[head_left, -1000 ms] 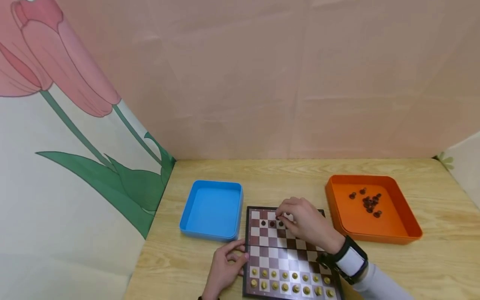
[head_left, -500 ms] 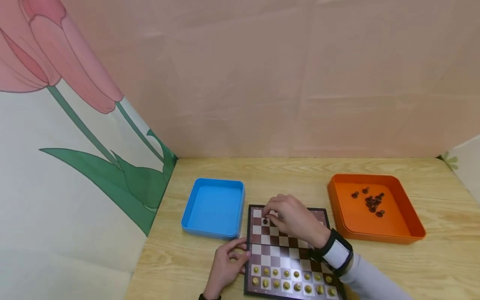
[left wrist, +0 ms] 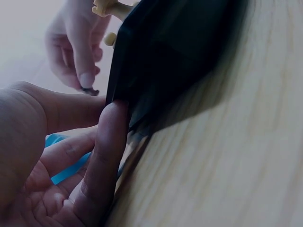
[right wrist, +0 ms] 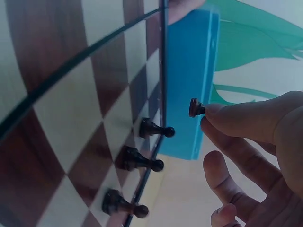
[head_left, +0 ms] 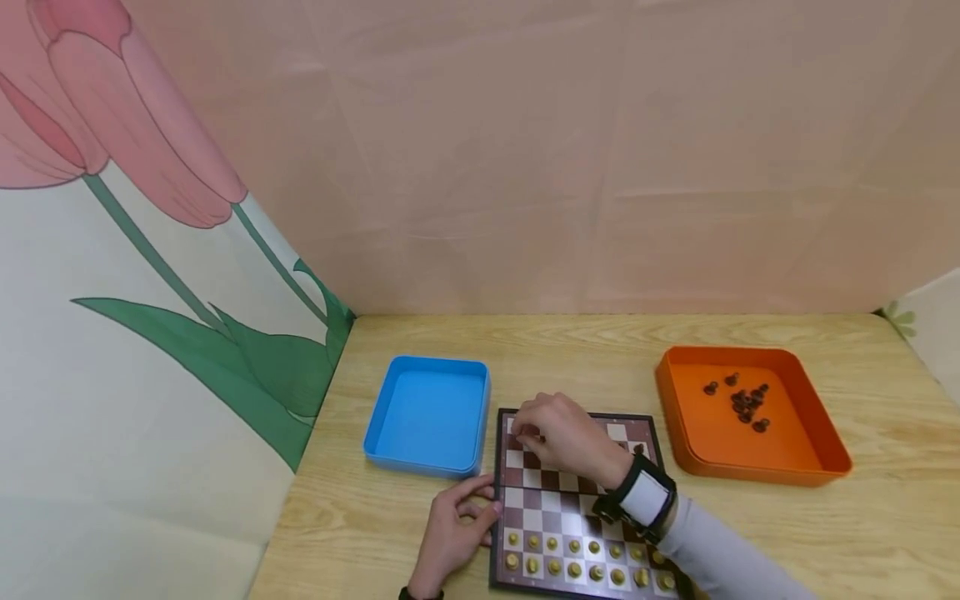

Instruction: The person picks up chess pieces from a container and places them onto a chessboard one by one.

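Head view shows a pale wood-grain counter (head_left: 570, 358) in the lower half of the frame, with a small folding chessboard (head_left: 577, 508) of glossy brown and cream squares at bottom centre. The right hand (head_left: 558, 437) reaches over the board's upper left corner, its fingers curled together and pinching a dark pawn (right wrist: 195, 107); in the right wrist view that piece shows as a small turned knob with a round flat base, held at the fingertips just off the board, right of centre in the frame. Three more dark pawns (right wrist: 156, 130) stand on the squares in the lower middle of that view, near the board's edge, with the smooth blue wall of a tray behind them. The left hand (head_left: 453, 533) rests at the board's left edge, lower centre of the head view; in the left wrist view its thumb presses flat against the black rim while the other fingers lie loosely bent beneath, gripping nothing. A square blue plastic tray (head_left: 427, 414) with rounded corners sits just left of the board, and a matching orange tray (head_left: 753, 417) at the right holds a cluster of dark pieces (head_left: 742, 400). Two rows of cream-yellow pieces (head_left: 585, 565) line the board's bottom edge.
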Motion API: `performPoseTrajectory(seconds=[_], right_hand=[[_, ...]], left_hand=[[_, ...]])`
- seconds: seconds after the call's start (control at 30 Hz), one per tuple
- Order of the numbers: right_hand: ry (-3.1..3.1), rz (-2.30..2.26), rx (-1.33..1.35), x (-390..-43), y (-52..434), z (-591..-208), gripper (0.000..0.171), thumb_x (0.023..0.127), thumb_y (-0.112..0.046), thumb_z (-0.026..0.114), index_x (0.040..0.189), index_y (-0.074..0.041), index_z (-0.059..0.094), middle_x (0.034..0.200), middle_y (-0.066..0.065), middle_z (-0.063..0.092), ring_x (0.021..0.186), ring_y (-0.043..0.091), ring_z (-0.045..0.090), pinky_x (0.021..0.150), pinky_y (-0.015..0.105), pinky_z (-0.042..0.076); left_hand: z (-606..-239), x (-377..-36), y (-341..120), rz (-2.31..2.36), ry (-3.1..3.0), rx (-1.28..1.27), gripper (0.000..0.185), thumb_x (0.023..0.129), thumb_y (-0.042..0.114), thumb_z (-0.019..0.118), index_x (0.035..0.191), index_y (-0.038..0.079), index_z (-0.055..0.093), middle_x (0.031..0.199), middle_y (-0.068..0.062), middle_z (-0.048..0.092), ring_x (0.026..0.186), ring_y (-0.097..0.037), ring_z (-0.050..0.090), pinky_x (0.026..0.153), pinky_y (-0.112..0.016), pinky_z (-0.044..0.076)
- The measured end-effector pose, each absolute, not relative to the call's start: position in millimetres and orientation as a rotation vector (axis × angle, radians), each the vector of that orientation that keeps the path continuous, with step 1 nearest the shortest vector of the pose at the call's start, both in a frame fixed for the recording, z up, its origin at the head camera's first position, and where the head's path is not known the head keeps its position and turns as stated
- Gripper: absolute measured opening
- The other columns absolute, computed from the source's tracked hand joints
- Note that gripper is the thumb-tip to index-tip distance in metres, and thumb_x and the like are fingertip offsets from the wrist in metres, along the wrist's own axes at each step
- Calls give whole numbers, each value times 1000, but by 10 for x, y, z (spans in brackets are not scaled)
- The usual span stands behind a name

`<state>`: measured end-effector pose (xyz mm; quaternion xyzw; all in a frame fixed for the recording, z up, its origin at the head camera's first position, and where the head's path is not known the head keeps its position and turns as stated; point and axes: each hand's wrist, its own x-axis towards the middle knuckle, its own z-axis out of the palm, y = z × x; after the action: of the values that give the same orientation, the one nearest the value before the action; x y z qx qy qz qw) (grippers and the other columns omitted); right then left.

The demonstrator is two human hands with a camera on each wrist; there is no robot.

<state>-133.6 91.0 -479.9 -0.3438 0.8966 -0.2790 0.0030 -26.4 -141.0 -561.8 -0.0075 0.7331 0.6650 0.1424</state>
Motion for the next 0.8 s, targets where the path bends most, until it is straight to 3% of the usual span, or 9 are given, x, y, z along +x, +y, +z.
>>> performPoseTrajectory(seconds=[0.2, 0.8], right_hand=[[2813, -867, -1081, -1366, 889, -4878, 14, 91, -7, 83, 96, -20, 84, 90, -9, 76, 78, 3, 60, 69, 23, 56], [2795, -840, -1063, -1394, 857, -5035, 14, 91, -9, 84, 98, -22, 84, 95, -9, 78, 85, 7, 67, 75, 27, 60]], left_hand=[[-5621, -267, -1399, 1916, 2122, -16, 44, 97, 12, 79, 139, 6, 70, 116, -16, 73, 73, -11, 73, 57, -31, 68], [-5622, -267, -1408, 1912, 2123, -26, 44, 97, 14, 79, 140, 6, 69, 116, -15, 73, 74, -11, 72, 56, -28, 66]])
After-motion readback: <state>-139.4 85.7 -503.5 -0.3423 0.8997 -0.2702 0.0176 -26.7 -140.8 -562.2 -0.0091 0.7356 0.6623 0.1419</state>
